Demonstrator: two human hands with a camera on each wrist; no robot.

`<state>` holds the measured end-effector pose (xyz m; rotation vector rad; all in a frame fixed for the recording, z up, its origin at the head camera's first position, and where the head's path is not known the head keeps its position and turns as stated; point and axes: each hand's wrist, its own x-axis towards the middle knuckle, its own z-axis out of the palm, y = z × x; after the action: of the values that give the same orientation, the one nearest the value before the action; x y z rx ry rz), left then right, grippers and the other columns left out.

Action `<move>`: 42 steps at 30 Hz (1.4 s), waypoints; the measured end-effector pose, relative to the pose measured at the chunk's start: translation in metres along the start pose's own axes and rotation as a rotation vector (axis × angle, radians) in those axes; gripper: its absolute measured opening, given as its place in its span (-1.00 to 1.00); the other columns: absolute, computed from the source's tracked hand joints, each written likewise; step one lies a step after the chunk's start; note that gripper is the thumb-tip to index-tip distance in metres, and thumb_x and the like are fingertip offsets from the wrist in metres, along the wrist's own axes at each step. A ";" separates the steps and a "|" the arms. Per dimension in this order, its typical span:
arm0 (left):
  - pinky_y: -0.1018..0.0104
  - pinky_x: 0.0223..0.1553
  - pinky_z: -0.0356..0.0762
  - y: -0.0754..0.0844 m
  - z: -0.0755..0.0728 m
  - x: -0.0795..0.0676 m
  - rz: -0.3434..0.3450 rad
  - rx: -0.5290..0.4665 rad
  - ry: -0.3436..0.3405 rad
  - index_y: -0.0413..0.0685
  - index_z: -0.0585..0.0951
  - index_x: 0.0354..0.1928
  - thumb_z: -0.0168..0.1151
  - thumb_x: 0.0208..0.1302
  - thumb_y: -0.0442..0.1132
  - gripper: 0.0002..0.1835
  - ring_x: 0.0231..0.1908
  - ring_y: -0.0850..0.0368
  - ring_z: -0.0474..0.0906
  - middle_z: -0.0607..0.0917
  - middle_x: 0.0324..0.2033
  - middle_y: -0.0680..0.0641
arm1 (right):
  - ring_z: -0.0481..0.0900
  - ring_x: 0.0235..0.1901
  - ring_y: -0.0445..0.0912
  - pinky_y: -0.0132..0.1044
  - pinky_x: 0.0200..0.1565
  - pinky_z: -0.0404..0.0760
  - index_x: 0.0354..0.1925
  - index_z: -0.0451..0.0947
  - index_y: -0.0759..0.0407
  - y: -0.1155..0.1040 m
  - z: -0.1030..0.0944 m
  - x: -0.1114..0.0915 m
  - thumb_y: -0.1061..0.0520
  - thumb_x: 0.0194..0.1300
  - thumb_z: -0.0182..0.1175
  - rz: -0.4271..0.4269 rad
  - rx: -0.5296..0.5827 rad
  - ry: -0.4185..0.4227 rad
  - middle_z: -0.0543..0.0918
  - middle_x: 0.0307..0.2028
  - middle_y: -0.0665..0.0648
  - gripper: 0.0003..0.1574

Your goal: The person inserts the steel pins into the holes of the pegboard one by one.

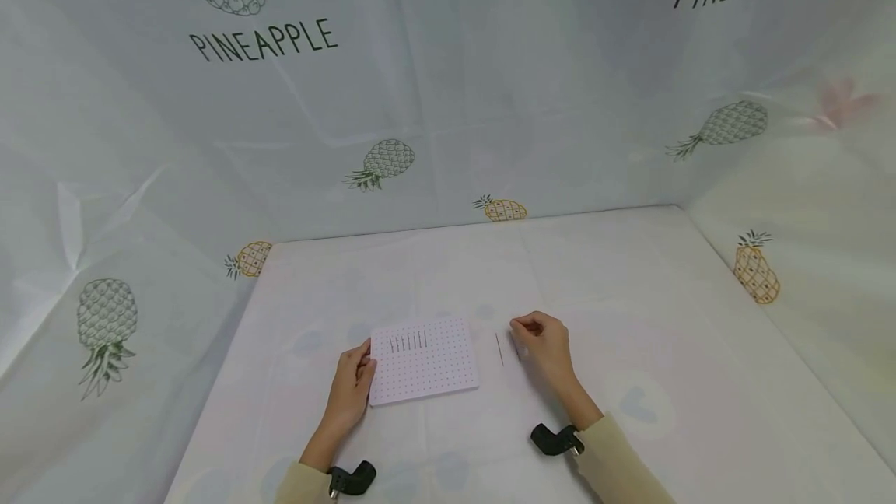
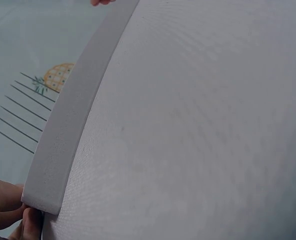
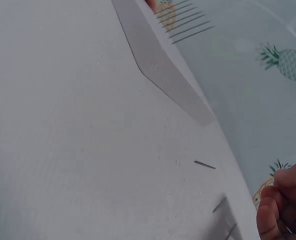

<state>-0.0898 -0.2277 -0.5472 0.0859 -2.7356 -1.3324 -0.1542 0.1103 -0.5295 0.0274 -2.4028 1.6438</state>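
Your left hand [image 1: 351, 383] clamps the perforated board [image 1: 434, 376]'s left edge, your right hand [image 1: 549, 344], right of the board, has fingertips together, any held pin unseen; loose pins [image 1: 499, 349] right of the board may roll if brushed, standing pins [image 1: 408, 341] tip if your hold slackens.

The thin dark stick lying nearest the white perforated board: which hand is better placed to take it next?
Probably the right hand: it is nearer the stick, while the left hand holds the board.
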 end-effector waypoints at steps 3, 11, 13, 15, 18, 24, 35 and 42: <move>0.26 -0.03 0.37 0.000 0.000 0.001 0.004 0.004 0.002 -0.34 0.27 0.44 -0.02 0.54 -0.33 -0.50 -0.06 0.03 0.35 0.42 0.11 -0.27 | 0.56 -0.49 -0.15 -0.40 -0.45 0.50 -0.34 0.73 0.28 0.005 -0.006 -0.003 0.27 0.22 0.41 0.014 -0.025 0.040 0.70 -0.46 0.12 -0.94; 0.21 -0.01 0.37 -0.002 -0.001 0.004 0.006 0.018 0.010 -0.34 0.27 0.44 -0.02 0.54 -0.34 -0.50 -0.05 0.01 0.37 0.42 0.12 -0.28 | 0.55 -0.47 -0.10 -0.41 -0.44 0.48 -0.36 0.72 0.32 0.012 -0.015 -0.010 0.29 0.17 0.44 0.004 -0.105 0.151 0.70 -0.45 0.15 -0.91; 0.21 0.00 0.37 -0.002 -0.001 0.004 0.009 0.012 0.011 -0.35 0.27 0.44 -0.01 0.54 -0.35 -0.50 -0.04 0.00 0.38 0.42 0.13 -0.29 | 0.54 -0.47 -0.09 -0.41 -0.42 0.47 -0.36 0.71 0.32 0.014 -0.015 -0.012 0.29 0.17 0.44 -0.001 -0.130 0.172 0.69 -0.46 0.15 -0.91; 0.23 0.00 0.37 -0.002 -0.002 0.004 0.008 0.008 0.009 -0.35 0.27 0.44 -0.01 0.54 -0.34 -0.49 -0.04 0.01 0.38 0.42 0.12 -0.29 | 0.52 -0.47 -0.09 -0.40 -0.41 0.45 -0.37 0.71 0.32 0.016 -0.015 -0.014 0.29 0.17 0.44 0.003 -0.151 0.190 0.68 -0.47 0.13 -0.91; 0.26 -0.02 0.37 -0.001 -0.002 0.002 0.015 -0.001 0.009 -0.37 0.27 0.43 -0.01 0.53 -0.35 -0.50 -0.04 0.01 0.38 0.42 0.11 -0.29 | 0.49 -0.47 -0.08 -0.38 -0.41 0.42 -0.38 0.70 0.31 0.019 -0.014 -0.017 0.28 0.18 0.43 0.022 -0.168 0.211 0.65 -0.49 0.11 -0.91; 0.31 -0.04 0.36 0.001 -0.002 0.000 0.020 -0.006 0.016 -0.39 0.28 0.42 0.01 0.52 -0.36 -0.50 -0.05 0.00 0.37 0.44 0.08 -0.28 | 0.49 -0.45 -0.05 -0.34 -0.41 0.44 -0.37 0.69 0.33 0.023 -0.012 -0.023 0.29 0.17 0.43 0.002 -0.220 0.231 0.62 -0.48 0.12 -0.90; 0.22 0.01 0.39 0.002 0.000 -0.002 -0.002 0.013 0.002 -0.35 0.27 0.44 0.00 0.53 -0.34 -0.49 -0.03 0.01 0.37 0.43 0.11 -0.27 | 0.47 -0.41 0.00 -0.20 -0.35 0.43 -0.36 0.67 0.35 0.021 -0.008 -0.031 0.27 0.20 0.41 0.039 -0.287 0.218 0.56 -0.46 0.15 -0.87; 0.26 0.00 0.37 0.002 0.000 -0.001 -0.002 0.005 0.006 -0.35 0.28 0.43 0.00 0.53 -0.35 -0.50 -0.03 0.02 0.37 0.43 0.11 -0.27 | 0.46 -0.38 0.03 -0.15 -0.32 0.43 -0.37 0.65 0.36 0.022 -0.006 -0.031 0.27 0.21 0.39 0.048 -0.296 0.202 0.53 -0.43 0.17 -0.87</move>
<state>-0.0883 -0.2262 -0.5454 0.0936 -2.7350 -1.3233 -0.1262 0.1203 -0.5541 -0.2362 -2.4760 1.2259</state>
